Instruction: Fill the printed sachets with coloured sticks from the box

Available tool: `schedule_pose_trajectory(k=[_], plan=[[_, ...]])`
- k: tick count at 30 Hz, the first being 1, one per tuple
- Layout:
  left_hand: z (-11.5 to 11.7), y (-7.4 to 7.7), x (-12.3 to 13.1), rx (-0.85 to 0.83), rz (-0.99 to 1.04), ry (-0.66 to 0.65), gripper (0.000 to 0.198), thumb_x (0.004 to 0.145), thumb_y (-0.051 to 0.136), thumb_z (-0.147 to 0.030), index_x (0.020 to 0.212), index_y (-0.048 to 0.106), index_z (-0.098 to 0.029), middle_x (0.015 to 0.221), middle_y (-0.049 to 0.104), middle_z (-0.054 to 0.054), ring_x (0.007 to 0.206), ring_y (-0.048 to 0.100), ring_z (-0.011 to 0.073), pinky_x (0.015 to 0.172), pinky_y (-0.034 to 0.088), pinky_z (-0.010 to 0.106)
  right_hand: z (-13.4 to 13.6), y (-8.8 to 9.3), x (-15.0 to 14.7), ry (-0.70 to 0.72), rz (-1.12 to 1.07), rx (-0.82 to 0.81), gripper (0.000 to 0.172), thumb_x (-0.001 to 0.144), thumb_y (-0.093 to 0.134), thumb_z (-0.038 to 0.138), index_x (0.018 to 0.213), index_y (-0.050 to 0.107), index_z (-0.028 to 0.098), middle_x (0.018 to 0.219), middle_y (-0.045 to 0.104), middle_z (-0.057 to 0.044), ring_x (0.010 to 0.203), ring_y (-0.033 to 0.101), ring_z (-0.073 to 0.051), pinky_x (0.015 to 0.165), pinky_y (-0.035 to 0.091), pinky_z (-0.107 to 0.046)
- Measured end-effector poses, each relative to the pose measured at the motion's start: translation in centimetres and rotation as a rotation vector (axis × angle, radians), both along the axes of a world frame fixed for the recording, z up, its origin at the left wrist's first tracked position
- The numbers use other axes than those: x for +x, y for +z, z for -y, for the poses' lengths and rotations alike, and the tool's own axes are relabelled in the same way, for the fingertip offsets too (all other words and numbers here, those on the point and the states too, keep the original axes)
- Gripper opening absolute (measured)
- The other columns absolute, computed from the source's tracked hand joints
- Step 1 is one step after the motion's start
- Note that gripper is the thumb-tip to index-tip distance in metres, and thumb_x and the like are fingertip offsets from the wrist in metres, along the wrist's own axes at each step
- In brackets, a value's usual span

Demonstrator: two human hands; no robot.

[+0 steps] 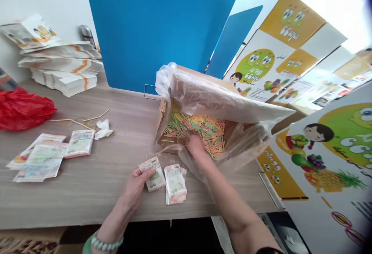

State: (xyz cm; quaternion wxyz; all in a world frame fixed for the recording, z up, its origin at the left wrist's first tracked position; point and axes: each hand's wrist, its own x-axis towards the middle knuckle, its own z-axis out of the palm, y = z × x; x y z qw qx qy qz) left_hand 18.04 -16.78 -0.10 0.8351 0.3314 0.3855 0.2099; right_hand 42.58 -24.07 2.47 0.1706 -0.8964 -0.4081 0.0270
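In the head view my left hand [138,181] pinches a small printed packet [157,176] between thumb and fingers, just over the table. Right beside it lies a short stack of similar packets [176,184]. My right hand [195,144] reaches into an open cardboard box [162,120] lined with clear plastic film [203,91]. Thin coloured sticks [213,133] in green, pink, orange and yellow fill the box floor. My right fingertips are down among those sticks and hidden, so what they hold does not show.
More packets [78,144] and a crumpled tissue [103,128] lie on the left, near a red plastic bag [24,108]. Flattened printed cartons [64,71] are piled behind. A blue divider [162,29] stands at the back; large printed boxes [328,157] stand at the right.
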Motion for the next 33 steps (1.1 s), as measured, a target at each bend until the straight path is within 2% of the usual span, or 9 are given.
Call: schedule_pose_trajectory(k=[4,9,13,16,21,24,28,30,33], plan=[[-0.3,-0.5,-0.2,-0.053,-0.003,-0.055,0.049,0.042,0.095,-0.039,0.080,0.077,-0.014,0.077,0.077,0.005,0.067,0.068,0.0172,0.065,0.054,0.027,-3.8,-1.7,3.0,-0.030,0.014,-0.075,0.026,0.077,0.058,0.006,0.100,0.069,0.010,0.116,0.065,-0.022,0.113,0.055,-0.032,0.097,0.040,-0.041],[-0.2,-1.1,0.6,-0.091,0.025,-0.075,0.050,0.041,0.096,-0.038,0.080,0.077,-0.014,0.077,0.077,0.005,0.067,0.068,0.0171,0.065,0.055,0.027,-5.0,-3.6,2.4,-0.075,0.029,-0.041,0.015,0.085,0.053,0.011,0.092,0.066,0.013,0.106,0.064,-0.020,0.114,0.052,-0.033,0.102,0.032,-0.049],[-0.3,-1.6,0.8,-0.091,0.016,-0.080,0.053,0.039,0.097,-0.038,0.081,0.077,-0.013,0.078,0.077,0.005,0.067,0.068,0.0167,0.065,0.056,0.027,-4.3,-3.9,2.7,-0.169,-0.059,0.042,0.012,0.079,0.066,0.024,0.088,0.063,0.016,0.092,0.064,-0.017,0.103,0.055,-0.032,0.094,0.036,-0.045],[-0.3,-1.8,0.3,-0.104,0.023,-0.066,0.052,0.040,0.096,-0.036,0.081,0.076,-0.013,0.078,0.077,0.005,0.066,0.068,0.0173,0.064,0.057,0.029,-2.9,-3.5,3.6,-0.247,-0.175,0.148,0.011,0.078,0.062,0.024,0.088,0.060,0.019,0.080,0.063,-0.011,0.092,0.059,-0.028,0.084,0.039,-0.038],[-0.1,-1.5,-0.4,-0.076,0.014,-0.006,0.048,0.040,0.096,-0.033,0.079,0.074,-0.013,0.075,0.076,0.004,0.064,0.067,0.0170,0.062,0.056,0.028,-0.5,-2.9,4.7,-0.220,-0.293,0.297,0.003,0.076,0.052,0.026,0.074,0.053,0.023,0.073,0.060,-0.005,0.080,0.057,-0.023,0.076,0.040,-0.032],[0.1,-0.6,-0.5,-0.020,-0.018,0.013,0.049,0.040,0.096,-0.033,0.079,0.075,-0.013,0.075,0.076,0.004,0.065,0.067,0.0168,0.064,0.055,0.027,0.6,-2.6,4.5,-0.187,-0.400,0.407,0.005,0.072,0.047,0.028,0.070,0.046,0.024,0.071,0.056,-0.003,0.073,0.053,-0.019,0.072,0.041,-0.031],[0.9,2.2,0.4,0.126,0.016,-0.071,0.044,0.047,0.093,-0.036,0.081,0.077,-0.013,0.080,0.077,0.006,0.070,0.068,0.0173,0.068,0.054,0.026,2.5,-2.0,3.4,-0.075,-0.610,0.507,0.012,0.069,0.046,0.035,0.067,0.042,0.024,0.062,0.052,0.002,0.062,0.050,-0.016,0.066,0.043,-0.029],[1.6,3.8,2.3,0.209,0.067,-0.161,0.039,0.054,0.089,-0.035,0.085,0.077,-0.013,0.083,0.077,0.006,0.072,0.067,0.0179,0.070,0.053,0.027,3.4,-1.6,2.6,-0.011,-0.694,0.541,0.016,0.069,0.048,0.039,0.067,0.045,0.023,0.063,0.054,0.002,0.062,0.051,-0.015,0.067,0.045,-0.029],[2.7,5.3,7.3,0.278,0.140,-0.258,0.038,0.061,0.085,-0.031,0.094,0.075,-0.014,0.083,0.075,0.004,0.068,0.065,0.0159,0.068,0.051,0.027,4.2,-1.1,1.7,0.079,-0.816,0.620,0.018,0.071,0.051,0.040,0.071,0.051,0.022,0.068,0.059,0.000,0.067,0.054,-0.015,0.070,0.047,-0.029]])
